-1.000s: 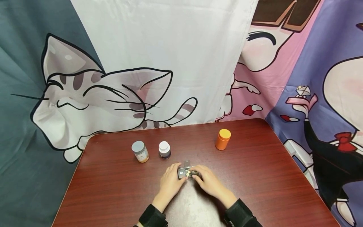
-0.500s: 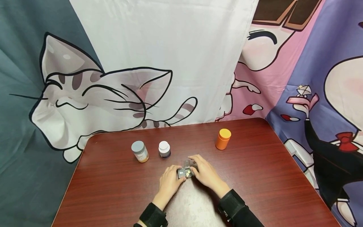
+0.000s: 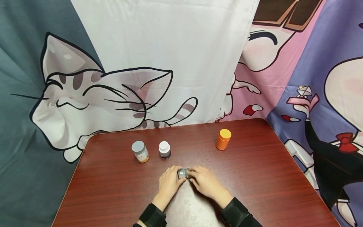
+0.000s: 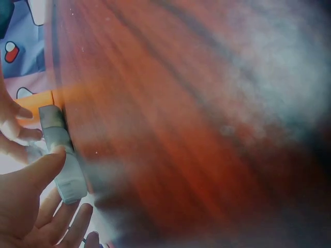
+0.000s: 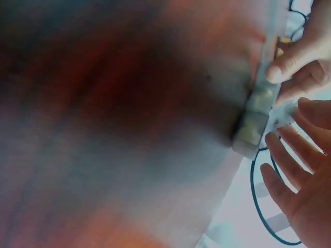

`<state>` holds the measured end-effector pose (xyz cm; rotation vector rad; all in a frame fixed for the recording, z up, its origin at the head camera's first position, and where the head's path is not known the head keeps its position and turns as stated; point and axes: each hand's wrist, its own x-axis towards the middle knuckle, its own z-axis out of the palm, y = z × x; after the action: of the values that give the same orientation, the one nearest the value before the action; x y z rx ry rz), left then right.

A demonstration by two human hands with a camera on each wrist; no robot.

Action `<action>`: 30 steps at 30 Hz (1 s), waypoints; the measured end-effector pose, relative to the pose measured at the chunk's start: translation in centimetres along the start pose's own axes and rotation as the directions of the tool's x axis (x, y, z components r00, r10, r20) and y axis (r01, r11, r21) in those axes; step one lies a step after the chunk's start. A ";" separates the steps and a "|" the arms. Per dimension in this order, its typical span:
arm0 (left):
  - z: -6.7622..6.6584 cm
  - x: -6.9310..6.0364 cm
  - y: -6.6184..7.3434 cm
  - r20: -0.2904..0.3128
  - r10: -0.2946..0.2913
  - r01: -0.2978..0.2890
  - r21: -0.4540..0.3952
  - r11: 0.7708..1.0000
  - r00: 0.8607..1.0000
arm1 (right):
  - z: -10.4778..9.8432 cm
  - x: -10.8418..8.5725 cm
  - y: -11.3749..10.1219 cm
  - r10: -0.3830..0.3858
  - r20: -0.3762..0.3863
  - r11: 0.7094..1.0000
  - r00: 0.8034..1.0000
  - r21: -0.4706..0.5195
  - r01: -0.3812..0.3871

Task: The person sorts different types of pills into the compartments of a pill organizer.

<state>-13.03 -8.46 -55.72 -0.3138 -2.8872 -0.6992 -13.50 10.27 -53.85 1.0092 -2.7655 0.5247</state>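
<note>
A small grey translucent pill box [image 3: 181, 173] with several compartments lies on the table between both hands. My left hand [image 3: 169, 182] grips its left end, the thumb on the near side, as the left wrist view also shows on the pill box [image 4: 70, 175]. My right hand [image 3: 208, 182] is at the box's right part, its fingers over it and hiding that end. In the right wrist view, the fingers of the right hand [image 5: 300, 170] are extended beside the box [image 5: 253, 124]; pale pills show dimly through its wall. A clear lid stands partly out at its side, blurred.
Behind the hands stand a grey-lidded jar [image 3: 140, 152], a small white-capped bottle [image 3: 164, 149] and, farther right, an orange bottle [image 3: 223, 139] with a yellow cap. The brown table [image 3: 113, 189] ends at a printed curtain [image 3: 181, 63].
The right hand first drew back upward from the pill box, then came down over it again. The clear lid that stood upright at the back is no longer seen upright in the head view.
</note>
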 end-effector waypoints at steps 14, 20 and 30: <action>-0.1 -0.2 -0.4 -0.016 0.056 -0.056 -0.011 0.998 0.998 | 1.1 -0.3 -1.2 -0.040 -0.004 0.981 0.999 -0.191 0.038; -0.2 0.0 -1.0 -0.010 0.047 -0.048 -0.052 0.997 0.999 | 1.8 1.2 -1.1 -0.124 -0.066 0.950 0.990 -0.297 0.099; -0.3 0.9 -1.9 0.081 -0.075 0.085 -0.127 0.988 0.994 | 2.1 3.4 -1.2 -0.273 -0.035 0.869 0.961 -0.438 0.231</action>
<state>-14.33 -10.05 -56.09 -0.2469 -2.9462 -0.9109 -15.38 6.54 -54.62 1.1660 -2.4448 -0.0773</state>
